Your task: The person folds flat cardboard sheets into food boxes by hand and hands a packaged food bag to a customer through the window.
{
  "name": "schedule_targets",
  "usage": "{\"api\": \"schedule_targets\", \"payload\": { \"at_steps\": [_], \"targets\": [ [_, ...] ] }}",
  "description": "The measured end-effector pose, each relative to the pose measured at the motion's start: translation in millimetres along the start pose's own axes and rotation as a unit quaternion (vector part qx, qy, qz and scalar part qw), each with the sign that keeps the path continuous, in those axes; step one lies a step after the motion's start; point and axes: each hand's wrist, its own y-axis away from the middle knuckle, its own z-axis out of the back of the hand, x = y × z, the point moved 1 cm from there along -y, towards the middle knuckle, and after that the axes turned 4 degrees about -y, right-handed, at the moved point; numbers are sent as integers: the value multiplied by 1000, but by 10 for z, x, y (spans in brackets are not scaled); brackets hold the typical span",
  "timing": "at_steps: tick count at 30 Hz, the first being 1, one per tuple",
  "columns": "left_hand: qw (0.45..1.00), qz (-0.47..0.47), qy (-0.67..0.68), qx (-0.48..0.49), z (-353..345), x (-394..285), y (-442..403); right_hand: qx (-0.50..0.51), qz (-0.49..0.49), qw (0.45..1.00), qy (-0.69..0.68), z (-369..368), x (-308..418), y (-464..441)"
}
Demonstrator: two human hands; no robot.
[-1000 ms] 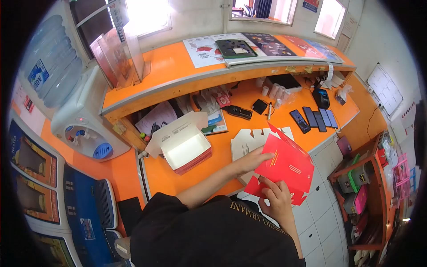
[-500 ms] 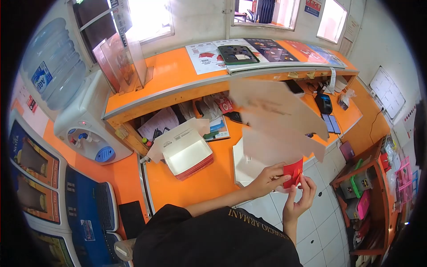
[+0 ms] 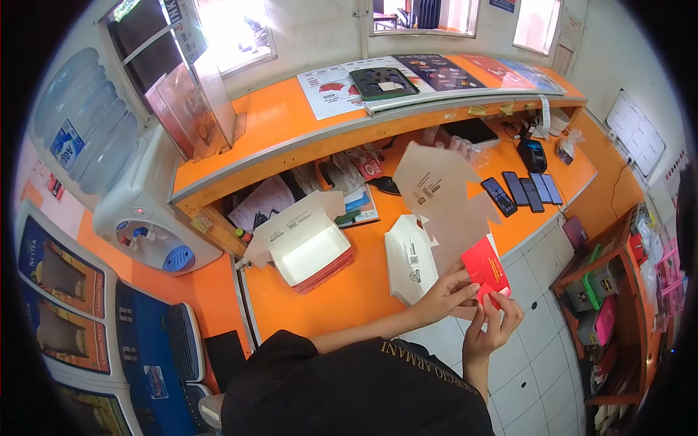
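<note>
A partly folded cardboard box (image 3: 436, 182) is between my two hands, its pale inside showing on the upright panel and a red outer side panel (image 3: 486, 265) turned toward me. My left hand (image 3: 445, 296) pinches the left edge of the red panel. Fingers of my right hand (image 3: 496, 320) close on its lower right corner. Left of them, flat unfolded cardboard boxes (image 3: 408, 258) lie stacked on the orange counter. Further left stands a nested stack of formed boxes (image 3: 313, 254), white inside and red outside, lids up.
Several phones (image 3: 518, 192) and a card terminal (image 3: 533, 155) sit on the counter's right part. Papers and bags fill the shelf under the ledge (image 3: 349, 120). A water dispenser (image 3: 153, 211) stands at left, and a shelf of bins (image 3: 603, 320) at right.
The box between my hands has turned and its tall panel has swung down and away, from blurred to sharp. More of the red panel shows, and the phones behind are uncovered.
</note>
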Motion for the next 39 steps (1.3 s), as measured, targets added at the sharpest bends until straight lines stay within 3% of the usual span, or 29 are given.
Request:
{"api": "schedule_targets", "payload": {
  "at_steps": [4, 6, 9, 11, 13, 14, 15, 17, 18, 19, 21, 24, 27, 32, 36, 39],
  "targets": [
    [998, 30, -11, 57, 86, -1, 67, -4, -56, 998, 39, -40, 90, -26],
    [994, -12, -3, 104, 66, -20, 99, -6, -69, 997, 45, -49, 124, -55],
    [994, -13, -41, 99, 223, 87, 116, 56, -60, 996, 26, 1, 176, -115],
    [997, 27, -25, 73, 381, 92, 171, 163, -60, 980, -100, 61, 107, -53],
    [966, 128, -158, 162, 528, -105, 247, 139, -97, 974, -151, 60, 76, 9],
    [924, 164, -256, 231, 554, -236, 297, 102, -194, 959, -178, 66, 100, 10],
    [925, 165, -256, 229, 593, -227, 378, 64, -289, 933, -202, 71, 111, 25],
    [876, 194, -318, 307, 632, -133, 560, 96, -258, 947, -167, 122, 10, 98],
    [874, 240, -255, 336, 603, -166, 604, 148, -261, 935, -188, 161, -46, 151],
    [875, 241, -255, 335, 604, -135, 653, 198, -264, 921, -208, 175, -62, 171],
    [905, 245, -189, 293, 589, -52, 767, 211, -239, 920, -228, 219, -43, 140],
    [908, 272, -137, 289, 562, -63, 783, 260, -244, 889, -287, 295, -42, 107],
    [891, 292, -199, 285, 580, 82, 783, 332, -212, 870, -296, 419, -23, -45],
    [904, 259, -174, 293, 564, 141, 799, 443, -194, 838, -252, 488, 151, -222],
    [896, 246, -206, 306, 573, 123, 793, 469, -199, 831, -222, 458, 171, -227],
    [908, 229, -189, 296, 598, 184, 808, 403, -172, 867, -238, 383, 183, -171]
  ]
}}
